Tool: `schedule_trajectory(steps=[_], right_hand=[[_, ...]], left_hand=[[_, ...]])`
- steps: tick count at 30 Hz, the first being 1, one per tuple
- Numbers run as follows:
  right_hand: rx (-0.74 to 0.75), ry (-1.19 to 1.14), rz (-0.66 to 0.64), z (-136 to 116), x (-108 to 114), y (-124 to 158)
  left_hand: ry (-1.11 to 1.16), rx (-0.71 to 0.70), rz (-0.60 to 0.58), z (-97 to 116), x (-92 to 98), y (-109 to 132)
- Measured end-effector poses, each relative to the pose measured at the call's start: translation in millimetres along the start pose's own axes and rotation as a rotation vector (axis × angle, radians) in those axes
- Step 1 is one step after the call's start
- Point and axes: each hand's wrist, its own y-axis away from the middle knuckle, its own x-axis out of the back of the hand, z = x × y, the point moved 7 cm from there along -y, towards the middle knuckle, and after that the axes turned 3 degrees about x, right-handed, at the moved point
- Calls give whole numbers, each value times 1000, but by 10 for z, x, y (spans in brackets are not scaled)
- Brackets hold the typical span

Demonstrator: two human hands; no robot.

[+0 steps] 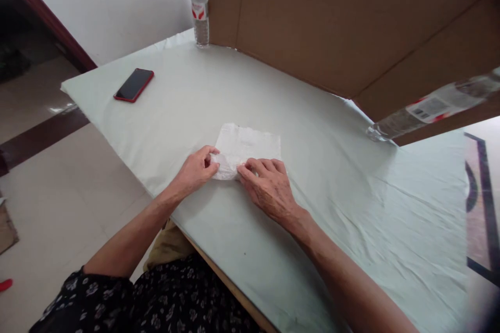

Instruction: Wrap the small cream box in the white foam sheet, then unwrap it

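A thin, white, crinkled sheet [250,139], which looks like tissue or soft plastic, lies on the pale green tablecloth in front of me. Its near edge is bunched or folded over, and a shinier patch shows there. My left hand [197,167] pinches the near left corner between thumb and forefinger. On the near edge, my right hand [269,182] closes its thumb and fingertips on the sheet, with the other fingers curled over its right part. That hand hides the sheet's near right corner.
A phone in a red case [135,85] lies at the far left. An upright water bottle [200,13] stands by a tall cardboard panel [304,21] at the back. Another bottle [429,109] stands at right, stretched by the lens. The tablecloth [175,109] wrinkles at right.
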Motion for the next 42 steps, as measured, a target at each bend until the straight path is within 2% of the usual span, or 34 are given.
schedule_trajectory(steps=[3, 5, 12, 17, 23, 34, 38, 42], right_hand=[[6, 2, -7, 10, -16, 0], [10, -2, -15, 12, -27, 2], [16, 11, 13, 19, -59, 10], [14, 1, 14, 27, -57, 18], [17, 1, -5, 33, -57, 10], [28, 32, -15, -1, -38, -28], [26, 50, -23, -5, -48, -34], [26, 42, -52, -17, -39, -39]], left_hand=[[-41, 34, 97, -35, 74, 4], [-45, 81, 96, -66, 113, 6], [196, 367, -157, -181, 76, 17], [248, 456, -192, -126, -64, -24], [270, 466, -241, -22, -240, -89], [129, 396, -198, 90, -281, -207], [217, 394, -173, 123, -341, -228], [425, 465, -187, 120, -418, -191]])
